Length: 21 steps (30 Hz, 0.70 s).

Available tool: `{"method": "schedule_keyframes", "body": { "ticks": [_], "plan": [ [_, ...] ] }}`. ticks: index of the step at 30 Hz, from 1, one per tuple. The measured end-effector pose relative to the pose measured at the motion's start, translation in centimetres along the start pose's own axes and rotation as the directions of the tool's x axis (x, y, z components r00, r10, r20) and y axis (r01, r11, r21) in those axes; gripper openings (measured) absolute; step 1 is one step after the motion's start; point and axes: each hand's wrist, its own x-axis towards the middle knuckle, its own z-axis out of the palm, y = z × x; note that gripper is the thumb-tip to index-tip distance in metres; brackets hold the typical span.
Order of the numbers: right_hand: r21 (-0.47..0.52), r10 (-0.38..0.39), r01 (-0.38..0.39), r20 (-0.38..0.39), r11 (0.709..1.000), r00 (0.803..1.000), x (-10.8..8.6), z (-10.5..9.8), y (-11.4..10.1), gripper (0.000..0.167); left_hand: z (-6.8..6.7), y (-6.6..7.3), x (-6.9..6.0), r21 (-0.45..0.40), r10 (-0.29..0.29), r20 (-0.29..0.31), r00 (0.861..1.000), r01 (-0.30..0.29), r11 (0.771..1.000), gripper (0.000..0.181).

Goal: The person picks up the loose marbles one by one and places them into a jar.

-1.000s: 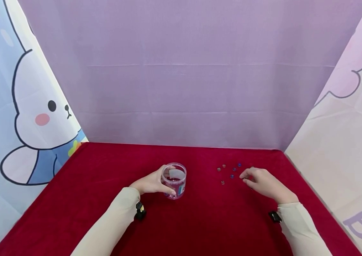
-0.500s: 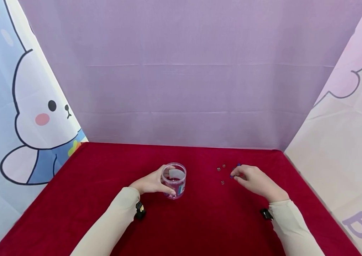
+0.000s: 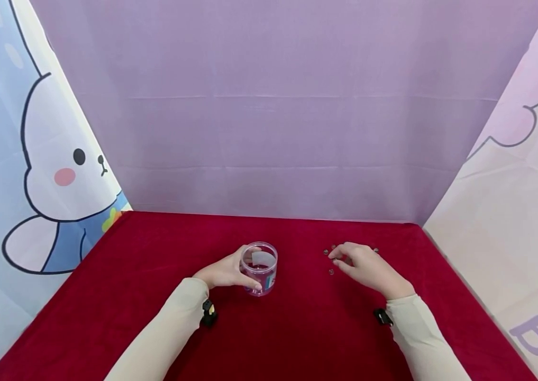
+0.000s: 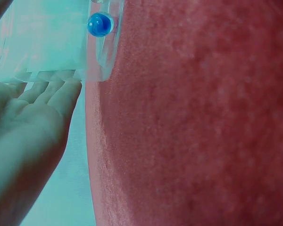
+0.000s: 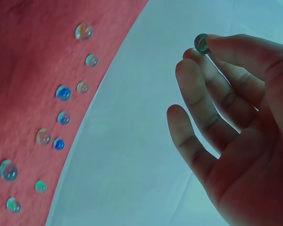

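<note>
— Purple curtain point(image 3: 269, 106) behind, red cloth point(image 3: 269, 338) below. Your L hand point(image 3: 223, 271)?
— Fingers & thumb curled round the clear cup point(image 3: 265, 271), upright nr the cloth's ctr; blue marble point(image 4: 100, 24) inside, nr its base.
— And your R hand point(image 3: 368, 269)?
— Right of the cup, beside loose marbles point(image 5: 63, 92) on the cloth. Per R wrist view, thumb & a fingertip clamp one dark-green marble point(image 5: 201, 43); little finger spaced from the rest.

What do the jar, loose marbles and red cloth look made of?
Jar: glossy, likely clear plastic, possibly glass; a blue marble shows through it.
Loose marbles: smooth, probably glass, given bright highlights and colour inside.
Red cloth: matte, velvet-like fabric, judging by its fuzzy surface.
</note>
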Motion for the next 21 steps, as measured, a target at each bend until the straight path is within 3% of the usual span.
{"method": "schedule_keyframes", "body": {
  "ticks": [10, 21],
  "plan": [
    [0.071, -0.035, 0.035, -0.006, 0.997, 0.999, 1.4, 0.5, -1.8, 0.017, 0.0, 0.1, 0.0, 0.001, 0.001, -0.002, 1.0, -0.001, 1.0, 0.093],
    [0.078, -0.091, 0.092, -0.022, 0.993, 0.996, 2.9, 1.5, -3.7, 0.018, 0.1, 0.0, 0.1, 0.0, 0.009, 0.004, 1.0, -0.009, 1.0, 0.094]
  ]
}}
